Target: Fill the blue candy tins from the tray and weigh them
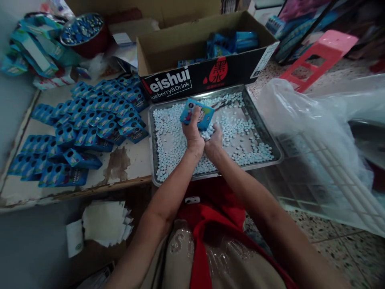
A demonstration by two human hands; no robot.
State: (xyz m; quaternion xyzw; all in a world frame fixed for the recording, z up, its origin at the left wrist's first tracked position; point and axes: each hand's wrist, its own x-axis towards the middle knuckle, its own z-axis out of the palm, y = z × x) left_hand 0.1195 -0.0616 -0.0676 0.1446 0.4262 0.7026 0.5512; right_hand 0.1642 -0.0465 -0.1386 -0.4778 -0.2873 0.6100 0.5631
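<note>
My left hand (pixel 192 134) is wrapped round a small blue candy box (pixel 206 114), thumb across its printed front, and holds it tilted above the metal tray (pixel 278 150). Close beside it, wrists nearly touching, my right hand (pixel 214 141) is cupped low under the box's lower edge. Some small pale blue candies (pixel 206 134) show in that palm, while its fingers are partly hidden. More loose candies (pixel 174 140) of the same kind cover much of the tray, with bare metal showing in patches.
Many blue candy boxes (pixel 99 112) stand in rows on the worn table (pixel 135 160) at left. Behind the tray is a black cardboard carton (pixel 168 82) holding several blue packs. A bowl of wrapped pieces (pixel 84 30) sits back left. Clear plastic sheeting (pixel 300 108) and a pink stool (pixel 327 48) are at right.
</note>
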